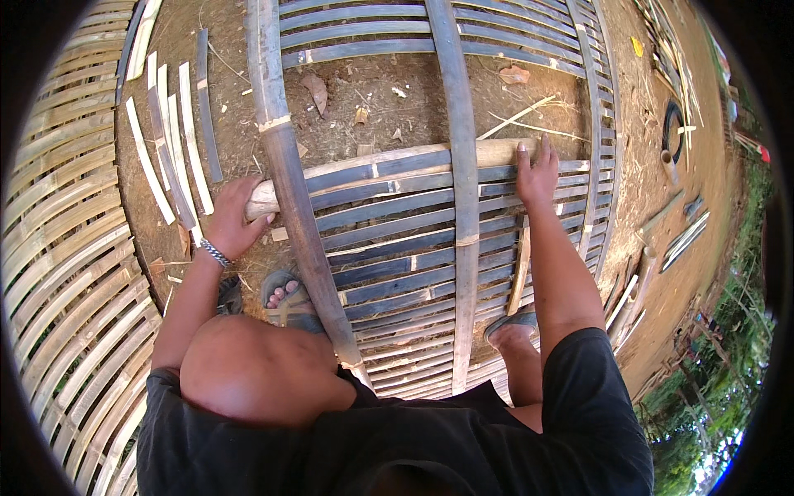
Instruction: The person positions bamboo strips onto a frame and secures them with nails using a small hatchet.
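Hands (pixel 234 215) (pixel 538 175) — two — on one pale pole (pixel 500 151) beneath two dark bamboo rails (pixel 295 186) (pixel 466 202)

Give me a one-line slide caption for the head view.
Left hand around the end of a pale pole, right hand on a slatted bamboo frame, over brown ground.

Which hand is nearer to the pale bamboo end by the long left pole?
Left. The left hand curls around the bamboo end; the right hand is farther right, past the middle pole.
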`<act>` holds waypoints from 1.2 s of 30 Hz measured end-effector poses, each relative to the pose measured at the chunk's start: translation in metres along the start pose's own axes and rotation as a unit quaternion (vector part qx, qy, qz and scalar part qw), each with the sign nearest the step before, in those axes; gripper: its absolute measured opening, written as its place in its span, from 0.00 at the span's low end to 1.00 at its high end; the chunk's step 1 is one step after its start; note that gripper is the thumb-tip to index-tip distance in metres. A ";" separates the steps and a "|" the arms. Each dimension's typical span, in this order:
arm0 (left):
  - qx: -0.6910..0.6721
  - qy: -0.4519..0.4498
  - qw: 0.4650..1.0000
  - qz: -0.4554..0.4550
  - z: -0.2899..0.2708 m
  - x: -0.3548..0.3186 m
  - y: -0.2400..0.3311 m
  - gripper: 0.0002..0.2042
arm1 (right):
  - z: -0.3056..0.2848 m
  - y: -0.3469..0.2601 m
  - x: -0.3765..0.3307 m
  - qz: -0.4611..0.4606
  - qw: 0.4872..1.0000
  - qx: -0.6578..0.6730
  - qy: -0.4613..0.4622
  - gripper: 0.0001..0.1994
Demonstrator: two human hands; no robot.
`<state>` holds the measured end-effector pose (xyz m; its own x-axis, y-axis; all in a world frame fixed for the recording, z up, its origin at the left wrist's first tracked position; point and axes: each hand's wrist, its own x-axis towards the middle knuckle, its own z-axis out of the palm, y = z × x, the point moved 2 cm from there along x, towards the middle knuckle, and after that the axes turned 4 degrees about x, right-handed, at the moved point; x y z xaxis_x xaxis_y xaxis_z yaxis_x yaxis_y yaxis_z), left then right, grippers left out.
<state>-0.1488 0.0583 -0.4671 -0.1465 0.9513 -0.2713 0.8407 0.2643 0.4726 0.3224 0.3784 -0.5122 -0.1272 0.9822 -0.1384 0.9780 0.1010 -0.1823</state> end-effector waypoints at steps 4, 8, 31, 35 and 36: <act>-0.013 -0.022 1.000 0.010 -0.004 -0.001 -0.004 0.33 | -0.015 -0.004 -0.006 0.008 0.994 -0.092 -0.064 0.40; -0.003 0.006 1.000 0.017 0.003 -0.006 -0.005 0.34 | -0.028 -0.005 -0.011 -0.014 0.984 -0.143 -0.108 0.42; 0.037 0.097 0.994 0.031 0.011 -0.014 0.007 0.32 | -0.021 -0.021 -0.041 -0.160 0.984 -0.011 0.079 0.39; 0.080 0.101 0.991 0.048 0.003 -0.013 0.017 0.30 | -0.029 -0.136 -0.088 -0.351 0.934 0.046 -0.043 0.30; 0.085 0.104 0.989 0.064 0.004 -0.010 0.021 0.29 | -0.027 -0.159 -0.095 -0.387 0.916 0.067 -0.084 0.26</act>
<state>-0.1275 0.0539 -0.4576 -0.1223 0.9920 -0.0314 0.9322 0.1257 0.3393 0.1835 0.2733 -0.4440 -0.8087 0.5850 -0.0621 0.5561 0.7259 -0.4047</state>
